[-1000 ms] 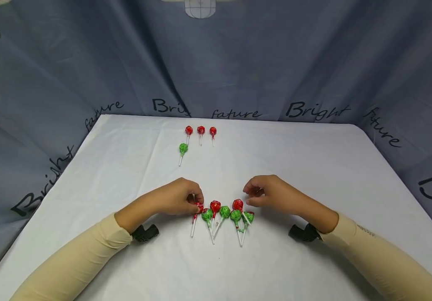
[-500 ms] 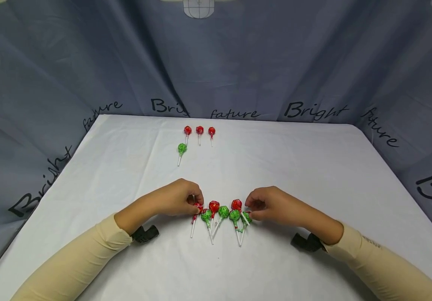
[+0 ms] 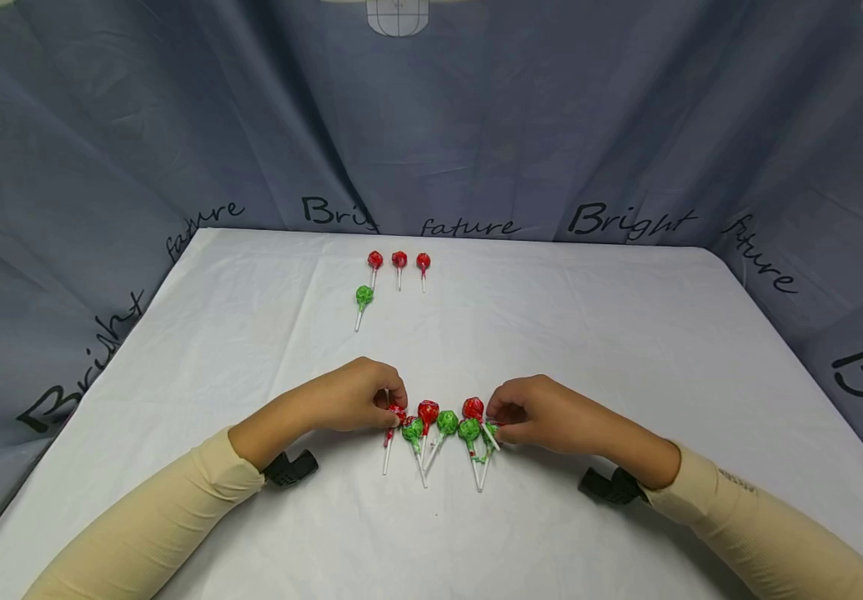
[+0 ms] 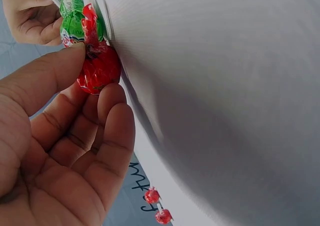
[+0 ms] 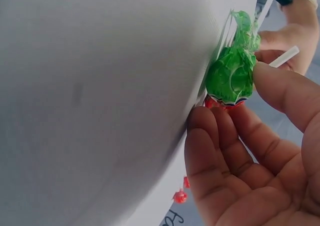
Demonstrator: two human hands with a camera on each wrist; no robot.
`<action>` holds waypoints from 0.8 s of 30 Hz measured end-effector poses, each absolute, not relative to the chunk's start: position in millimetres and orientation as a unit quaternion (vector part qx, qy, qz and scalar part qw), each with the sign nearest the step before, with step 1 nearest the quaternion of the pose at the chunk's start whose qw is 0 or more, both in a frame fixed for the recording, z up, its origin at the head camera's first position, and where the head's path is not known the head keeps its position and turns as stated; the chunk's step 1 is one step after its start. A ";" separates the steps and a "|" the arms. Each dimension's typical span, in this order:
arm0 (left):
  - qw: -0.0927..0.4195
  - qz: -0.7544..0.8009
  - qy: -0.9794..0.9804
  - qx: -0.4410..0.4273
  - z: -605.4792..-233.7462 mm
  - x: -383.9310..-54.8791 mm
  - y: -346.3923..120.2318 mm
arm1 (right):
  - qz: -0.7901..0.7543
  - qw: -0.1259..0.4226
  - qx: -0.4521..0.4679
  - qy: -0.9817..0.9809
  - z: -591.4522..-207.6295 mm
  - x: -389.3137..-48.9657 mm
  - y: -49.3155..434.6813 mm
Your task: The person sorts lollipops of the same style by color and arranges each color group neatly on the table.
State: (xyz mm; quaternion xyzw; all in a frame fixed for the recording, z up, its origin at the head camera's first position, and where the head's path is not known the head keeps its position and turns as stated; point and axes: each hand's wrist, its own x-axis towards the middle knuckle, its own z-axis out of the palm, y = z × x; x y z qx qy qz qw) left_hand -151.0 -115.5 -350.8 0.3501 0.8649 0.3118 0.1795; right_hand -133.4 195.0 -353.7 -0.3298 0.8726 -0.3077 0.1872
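At the left end of a cluster of lollipops, my left hand [image 3: 356,395] pinches a red lollipop [image 4: 101,72] by its wrapped head, thumb on one side and fingertips on the other. Its white stick points toward me on the cloth. My right hand [image 3: 551,414] is at the cluster's right end, thumb and fingertips around the head of a green lollipop [image 5: 231,78]. A red lollipop [image 3: 473,407] lies partly over that green one. Between the hands lie another red lollipop [image 3: 428,411] and several green ones, among them a green lollipop [image 3: 447,422] in the middle.
Farther back on the white-covered table [image 3: 589,317], three red lollipops stand in a row, such as the middle red lollipop [image 3: 399,259]. A green lollipop [image 3: 364,297] lies just in front of the leftmost. A grey curtain [image 3: 476,125] with lettering borders the table.
My right hand has come down and slightly toward me, from beside the cluster onto the rightmost green lollipop. My left hand has stayed on its red lollipop.
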 end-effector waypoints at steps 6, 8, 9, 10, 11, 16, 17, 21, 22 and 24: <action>0.178 0.310 0.866 0.349 -350.9 -150.9 -115.2 | -0.305 0.190 -0.336 0.871 -353.8 -133.6 193.0; 0.176 0.308 0.867 0.350 -351.3 -150.9 -115.3 | -0.303 0.191 -0.337 0.871 -354.3 -133.5 192.5; 0.176 0.308 0.867 0.350 -351.6 -150.8 -115.2 | -0.303 0.191 -0.338 0.870 -354.7 -133.5 192.1; 0.175 0.306 0.868 0.350 -351.9 -150.8 -114.7 | -0.301 0.191 -0.338 0.871 -354.8 -133.2 192.1; 0.174 0.304 0.869 0.349 -352.1 -150.7 -114.1 | -0.300 0.190 -0.338 0.872 -354.9 -133.0 192.0; 0.167 0.292 0.874 0.350 -351.4 -148.3 -110.9 | -0.295 0.186 -0.339 0.874 -356.0 -132.1 191.2; 0.166 0.289 0.875 0.350 -350.6 -147.7 -110.3 | -0.295 0.186 -0.340 0.874 -356.2 -132.0 191.1; 0.175 0.288 0.875 0.348 -348.8 -148.1 -110.6 | -0.294 0.188 -0.339 0.874 -356.6 -131.7 191.0; 0.179 0.291 0.873 0.349 -348.6 -148.9 -111.5 | -0.295 0.188 -0.339 0.873 -356.8 -131.6 191.1; 0.188 0.297 0.870 0.347 -348.2 -150.8 -113.5 | -0.297 0.186 -0.341 0.873 -356.9 -131.1 191.6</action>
